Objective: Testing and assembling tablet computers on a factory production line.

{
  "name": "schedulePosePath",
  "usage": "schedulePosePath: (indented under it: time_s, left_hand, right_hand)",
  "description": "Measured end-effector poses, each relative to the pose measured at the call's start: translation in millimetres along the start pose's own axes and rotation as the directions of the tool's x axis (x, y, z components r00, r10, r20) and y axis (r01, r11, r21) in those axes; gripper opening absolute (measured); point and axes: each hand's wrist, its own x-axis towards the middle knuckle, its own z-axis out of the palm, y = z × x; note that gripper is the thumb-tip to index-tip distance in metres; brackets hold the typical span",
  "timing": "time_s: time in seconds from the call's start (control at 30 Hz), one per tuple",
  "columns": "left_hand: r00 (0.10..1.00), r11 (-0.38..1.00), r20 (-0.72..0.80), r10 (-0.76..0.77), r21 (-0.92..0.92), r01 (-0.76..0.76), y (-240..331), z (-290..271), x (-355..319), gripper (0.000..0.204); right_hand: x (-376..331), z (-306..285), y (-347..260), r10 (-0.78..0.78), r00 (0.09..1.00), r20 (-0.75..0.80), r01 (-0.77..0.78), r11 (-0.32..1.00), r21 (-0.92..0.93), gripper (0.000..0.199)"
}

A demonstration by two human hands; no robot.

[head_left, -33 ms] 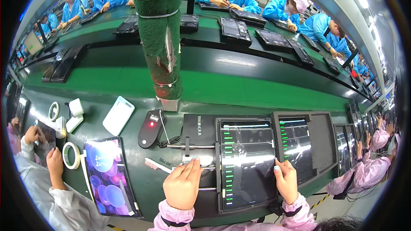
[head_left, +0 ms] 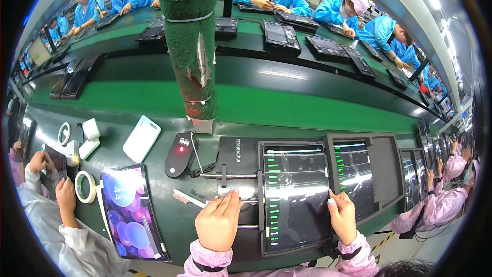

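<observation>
A black test fixture (head_left: 233, 150) lies in front of me, with metal rods running to a frame that holds a tablet (head_left: 297, 200). Rows of green marks light the tablet's screen, and clear film with bubbles covers it. My left hand (head_left: 219, 223) rests with fingers stretched out together on the fixture's shiny metal block (head_left: 246, 191), left of the tablet. At the tablet's right edge, my right hand (head_left: 342, 218) has its thumb and forefinger closed on the rim; its other fingers are partly hidden.
A foam tray (head_left: 387, 169) with a second screen (head_left: 353, 174) adjoins on the right. Leftward lie a lit tablet (head_left: 130, 210), tape roll (head_left: 85, 186), black scanner-like device (head_left: 179, 155) and white slab (head_left: 142, 139). A green wrapped post (head_left: 187, 46) rises behind. Co-workers sit around.
</observation>
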Motion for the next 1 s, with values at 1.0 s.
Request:
schedulePosePath:
  time_s: [1.0]
  left_hand:
    - [0.997,0.993,-0.034,-0.07,-0.099,0.066,-2,13,7,0.024]
  right_hand:
    - [-15,-57,25,-0.057,0.969,0.242,-0.146,0.658,0.739,0.084]
